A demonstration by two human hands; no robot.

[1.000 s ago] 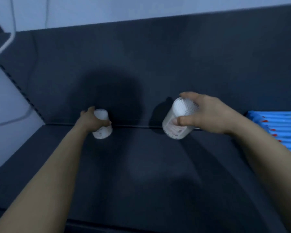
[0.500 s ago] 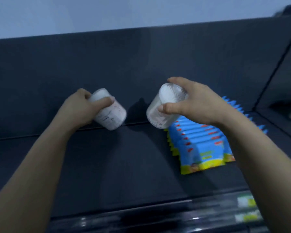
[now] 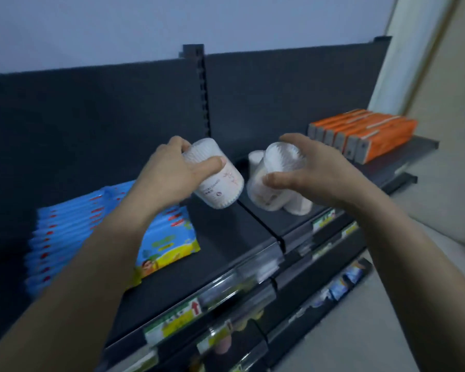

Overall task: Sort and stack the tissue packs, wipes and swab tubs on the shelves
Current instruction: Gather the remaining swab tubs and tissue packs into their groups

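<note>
A person's left hand (image 3: 169, 178) curls round a clear, ribbed plastic swab tub (image 3: 223, 189), held tilted above the dark metal shelf (image 3: 226, 237). The tub's white label carries small print and a reddish drawing, too blurred to read. The right hand (image 3: 320, 170) clasps a second tub (image 3: 263, 197), white cotton tips showing at its top, just in front of other tubs (image 3: 255, 158) on the neighbouring shelf section. Glossy blue wipes packs (image 3: 86, 224) with yellow bases lie in a row at left, and boxy orange tissue packs (image 3: 373, 135) stand at right. A red arrow marks one price label (image 3: 177, 318) on the front rail.
</note>
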